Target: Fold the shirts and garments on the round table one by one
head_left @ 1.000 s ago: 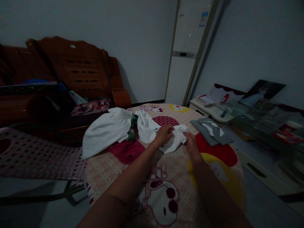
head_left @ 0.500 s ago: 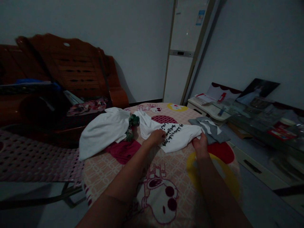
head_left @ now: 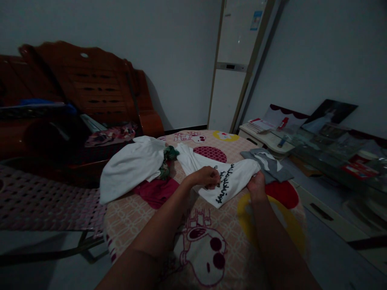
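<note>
A white garment with black lettering (head_left: 238,175) is stretched across the round table, whose patterned cloth (head_left: 133,225) shows around it. My right hand (head_left: 256,183) pinches its right end. Over the lettering is my left hand (head_left: 208,177), its fingers curled; what they hold, if anything, is hidden. To the left lie a larger white cloth (head_left: 131,165), a green patterned piece (head_left: 167,163) and a dark pink cloth (head_left: 157,192). A folded grey garment (head_left: 269,165) lies just beyond my right hand.
A wooden bench (head_left: 96,88) stands at the back left, a woven chair (head_left: 48,197) at the near left. On the right is a glass-topped cabinet (head_left: 326,149) with papers and a picture. A tall white appliance (head_left: 228,92) stands behind the table.
My left hand has shifted slightly right and its fingers have curled more. The garment's lettered part has moved right and nearer, with its lower edge hanging closer to me. My right hand has barely moved.
</note>
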### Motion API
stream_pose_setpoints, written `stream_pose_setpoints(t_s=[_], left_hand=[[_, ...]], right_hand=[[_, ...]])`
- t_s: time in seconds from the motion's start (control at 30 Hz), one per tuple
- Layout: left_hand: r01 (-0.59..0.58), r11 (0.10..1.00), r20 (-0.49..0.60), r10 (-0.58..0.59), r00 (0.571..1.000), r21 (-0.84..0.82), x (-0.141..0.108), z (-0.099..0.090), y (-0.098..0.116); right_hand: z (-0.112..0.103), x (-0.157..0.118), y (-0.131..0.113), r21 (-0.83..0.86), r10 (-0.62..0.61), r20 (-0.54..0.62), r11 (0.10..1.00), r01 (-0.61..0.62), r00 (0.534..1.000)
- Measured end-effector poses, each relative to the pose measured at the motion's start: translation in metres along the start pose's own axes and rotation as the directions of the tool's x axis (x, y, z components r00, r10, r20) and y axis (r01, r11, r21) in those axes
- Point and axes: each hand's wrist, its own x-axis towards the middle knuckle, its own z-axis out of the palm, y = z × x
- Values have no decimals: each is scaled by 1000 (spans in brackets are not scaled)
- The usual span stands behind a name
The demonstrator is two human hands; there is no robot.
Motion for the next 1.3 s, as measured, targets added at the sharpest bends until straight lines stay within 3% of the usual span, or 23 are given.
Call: stream_pose_setpoints(t_s=[0.1, 0.17, 0.27, 0.37, 0.43, 0.53, 0.6, 0.67, 0.8, 0.87, 1.0, 1.1, 1.2, 1.3], left_hand=[[81, 969, -280, -13, 960, 232, 4, -2, -8], [203, 888, -398, -25, 917, 412, 4, -3, -16], [313, 805, -443, -70, 894, 504, 2, -6, -28], [300, 838, -460, -67, 885, 456, 0, -11, -28], [220, 900, -417, -47, 908, 378, -2, -12, -16], [0, 972, -174, 42, 984, 235, -4, -7, 10], [-100, 968, 5, 101, 995, 230, -5, 4, 26], [-151, 929, 100, 125, 987, 338, -5, 21, 37], [-112, 798, 94, 70, 993, 592, 1, 56, 43], [-82, 777, 44, 70, 997, 624, 4, 59, 40], [-63, 846, -81, 125, 989, 529, 5, 30, 25], [70, 880, -256, 61, 965, 470, 0, -6, 4], [190, 928, -419, -40, 907, 321, -7, -29, -17], [117, 993, -458, -120, 881, -34, -14, -33, -23]], right_hand=[[1, -1, -2, -3, 89, -52, 996, -90, 995], [3, -1, -5, -13, 103, -49, 995, -103, 994], [6, -2, -7, -16, 100, -31, 995, -100, 995], [8, -3, -7, 13, 112, -50, 994, -111, 992], [8, -4, -6, 24, 108, -51, 994, -107, 993], [7, -3, -4, 25, 98, -47, 995, -96, 994], [6, -2, -4, 35, 116, -69, 993, -114, 991], [5, 0, -3, 47, 130, -90, 991, -126, 987], [4, 3, -3, 49, 116, -81, 993, -112, 990], [5, 3, -4, 75, 127, -85, 990, -121, 988], [10, -2, -11, 146, 101, -139, 986, -81, 985], [16, -9, -19, 215, 88, -220, 976, -40, 972], [22, -14, -28, 258, 87, -134, 965, -50, 987], [26, -16, -37, 287, 133, -23, 950, -121, 991]])
